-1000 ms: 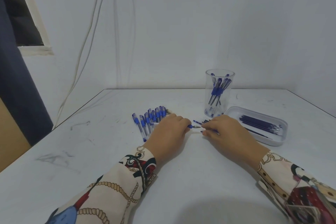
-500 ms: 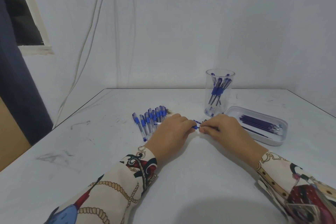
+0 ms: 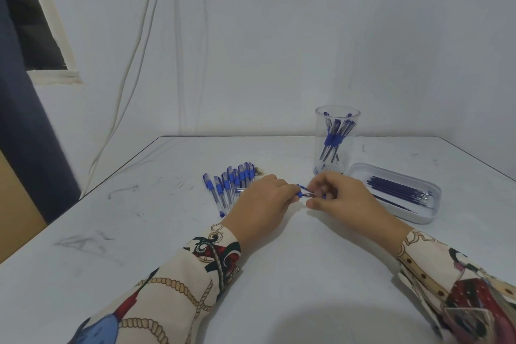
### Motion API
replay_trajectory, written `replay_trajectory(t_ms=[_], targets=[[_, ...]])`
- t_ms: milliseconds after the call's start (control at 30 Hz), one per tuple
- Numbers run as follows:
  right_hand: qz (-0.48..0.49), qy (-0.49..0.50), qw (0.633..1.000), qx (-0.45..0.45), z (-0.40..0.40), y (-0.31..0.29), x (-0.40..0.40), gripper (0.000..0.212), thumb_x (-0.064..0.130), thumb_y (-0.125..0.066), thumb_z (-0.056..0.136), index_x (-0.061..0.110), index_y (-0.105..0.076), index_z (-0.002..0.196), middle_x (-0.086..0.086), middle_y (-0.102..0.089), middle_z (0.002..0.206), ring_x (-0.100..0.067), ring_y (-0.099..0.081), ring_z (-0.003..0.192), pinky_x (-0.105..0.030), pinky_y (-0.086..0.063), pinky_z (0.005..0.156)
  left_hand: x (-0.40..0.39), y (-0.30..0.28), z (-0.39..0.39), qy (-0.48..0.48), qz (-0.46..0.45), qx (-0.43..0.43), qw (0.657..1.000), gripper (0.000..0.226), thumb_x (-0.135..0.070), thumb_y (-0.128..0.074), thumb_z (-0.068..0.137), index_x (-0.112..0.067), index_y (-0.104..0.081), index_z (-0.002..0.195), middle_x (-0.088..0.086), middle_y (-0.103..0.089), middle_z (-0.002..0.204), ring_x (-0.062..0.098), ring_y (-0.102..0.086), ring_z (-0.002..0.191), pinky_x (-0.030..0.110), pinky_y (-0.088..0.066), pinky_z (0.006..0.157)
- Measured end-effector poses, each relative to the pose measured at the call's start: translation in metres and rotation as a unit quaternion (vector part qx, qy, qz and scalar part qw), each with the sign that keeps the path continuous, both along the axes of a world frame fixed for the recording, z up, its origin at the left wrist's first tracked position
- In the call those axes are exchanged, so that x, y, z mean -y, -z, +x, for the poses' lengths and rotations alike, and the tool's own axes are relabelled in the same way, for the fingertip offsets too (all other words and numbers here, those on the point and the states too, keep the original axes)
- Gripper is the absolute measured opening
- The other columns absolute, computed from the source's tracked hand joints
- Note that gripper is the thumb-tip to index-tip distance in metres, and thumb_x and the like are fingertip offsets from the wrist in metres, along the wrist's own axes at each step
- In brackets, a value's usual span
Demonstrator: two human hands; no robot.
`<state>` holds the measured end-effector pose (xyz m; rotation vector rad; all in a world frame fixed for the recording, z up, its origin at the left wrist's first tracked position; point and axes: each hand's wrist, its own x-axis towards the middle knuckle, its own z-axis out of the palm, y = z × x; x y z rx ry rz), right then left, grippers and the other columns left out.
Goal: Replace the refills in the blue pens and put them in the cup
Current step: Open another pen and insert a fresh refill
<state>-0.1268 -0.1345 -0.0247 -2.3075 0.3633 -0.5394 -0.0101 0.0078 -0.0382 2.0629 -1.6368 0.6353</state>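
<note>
A blue pen (image 3: 303,193) is pinched low over the counter (image 3: 279,274) between the left hand (image 3: 265,201) and the right hand (image 3: 339,200), fingers of both curled round it. With so small a hold, a loosened tip or refill could be dropped and rolled among the waiting pens (image 3: 231,184), well short of the cup (image 3: 337,139)

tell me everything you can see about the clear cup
The cup is a tall, straight-sided tumbler that looks like clear plastic. It stands upright on the white table, toward the back right, just behind the white tray and apart from both hands. Inside, several blue pens lean crossed against each other, with their tops below the rim. Nothing covers it.
</note>
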Motion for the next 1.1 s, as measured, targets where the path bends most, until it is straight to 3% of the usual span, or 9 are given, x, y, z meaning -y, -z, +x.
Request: replay_trajectory(t_ms=[133, 233, 300, 367, 433, 567, 700, 967, 1100], targets=[[0.044, -0.002, 0.999, 0.001, 0.002, -0.001, 0.001, 0.009, 0.034, -0.064, 0.086, 0.027, -0.067, 0.083, 0.005, -0.069, 0.079, -0.008, -0.058, 0.068, -0.028, -0.049, 0.071, 0.000, -0.001, 0.000, 0.001, -0.014, 0.001, 1.000, 0.020, -0.019, -0.051, 0.091, -0.010, -0.067, 0.096, 0.005, -0.064, 0.073, 0.022, -0.051, 0.067, 0.033, -0.042, 0.057], [0.076, -0.003, 0.997, 0.006, 0.001, -0.003, 0.000, 0.005, 0.022, -0.070, 0.082, 0.027, -0.068, 0.082, 0.005, -0.067, 0.075, -0.011, -0.057, 0.066, -0.031, -0.048, 0.068, -0.001, -0.001, -0.001, 0.004, -0.009, 0.005, 1.000, 0.019, -0.019, -0.052, 0.091, -0.009, -0.067, 0.097, 0.005, -0.066, 0.075, 0.023, -0.052, 0.068, 0.034, -0.044, 0.057], [0.111, -0.011, 0.994, 0.015, 0.001, -0.004, -0.001, 0.014, 0.019, -0.074, 0.079, 0.028, -0.067, 0.088, 0.004, -0.069, 0.077, -0.013, -0.060, 0.068, -0.029, -0.048, 0.066, -0.001, 0.000, 0.000, 0.004, -0.013, 0.003, 1.000, 0.021, -0.021, -0.050, 0.091, -0.010, -0.067, 0.097, 0.005, -0.066, 0.074, 0.023, -0.053, 0.068, 0.035, -0.045, 0.057], [0.107, 0.000, 0.994, 0.008, 0.001, -0.004, 0.000, 0.003, 0.028, -0.066, 0.086, 0.026, -0.069, 0.087, 0.004, -0.072, 0.078, -0.009, -0.062, 0.069, -0.027, -0.050, 0.065, 0.000, 0.000, 0.001, 0.006, -0.015, -0.001, 1.000, 0.021, -0.021, -0.051, 0.091, -0.010, -0.067, 0.097, 0.005, -0.064, 0.073, 0.022, -0.051, 0.067, 0.036, -0.045, 0.057], [0.109, 0.005, 0.994, 0.006, 0.001, -0.004, -0.001, 0.012, 0.028, -0.062, 0.089, 0.022, -0.070, 0.083, 0.004, -0.072, 0.075, -0.004, -0.060, 0.064, -0.026, -0.050, 0.064, 0.000, 0.000, 0.000, 0.005, -0.015, -0.001, 1.000, 0.020, -0.021, -0.051, 0.091, -0.010, -0.067, 0.097, 0.005, -0.064, 0.073, 0.021, -0.051, 0.066, 0.036, -0.045, 0.056], [0.147, -0.004, 0.989, 0.014, 0.000, -0.004, -0.001, 0.005, 0.023, -0.070, 0.084, 0.024, -0.069, 0.089, 0.003, -0.073, 0.079, -0.007, -0.065, 0.070, -0.021, -0.049, 0.060, 0.000, 0.001, 0.001, 0.003, -0.015, -0.002, 1.000, 0.022, -0.021, -0.050, 0.091, -0.010, -0.067, 0.098, 0.005, -0.065, 0.075, 0.022, -0.053, 0.068, 0.036, -0.045, 0.058], [0.146, 0.010, 0.989, 0.019, 0.001, -0.005, -0.001, 0.016, 0.024, -0.060, 0.091, 0.019, -0.072, 0.082, 0.004, -0.073, 0.074, -0.004, -0.055, 0.057, -0.011, -0.044, 0.052, 0.000, 0.000, 0.001, 0.000, -0.016, -0.006, 1.000, 0.024, -0.022, -0.048, 0.092, -0.010, -0.067, 0.098, 0.005, -0.065, 0.076, 0.023, -0.053, 0.068, 0.036, -0.045, 0.058], [0.190, 0.019, 0.981, 0.037, 0.002, -0.006, 0.003, 0.008, 0.010, -0.069, 0.083, 0.017, -0.072, 0.084, 0.001, -0.072, 0.084, -0.007, -0.062, 0.074, -0.008, -0.046, 0.057, -0.002, 0.000, 0.002, -0.005, -0.020, -0.027, 0.999, 0.026, -0.023, -0.045, 0.093, -0.009, -0.067, 0.098, 0.006, -0.064, 0.075, 0.025, -0.053, 0.071, 0.038, -0.046, 0.062], [0.146, 0.067, 0.985, 0.058, 0.002, -0.004, 0.012, 0.007, 0.012, -0.070, 0.082, 0.019, -0.070, 0.084, 0.002, -0.071, 0.083, -0.010, -0.065, 0.077, -0.011, -0.045, 0.063, -0.003, 0.001, 0.006, -0.018, -0.015, -0.032, 0.999, 0.024, -0.021, -0.046, 0.094, -0.008, -0.066, 0.097, 0.006, -0.064, 0.074, 0.025, -0.053, 0.072, 0.041, -0.047, 0.066]])
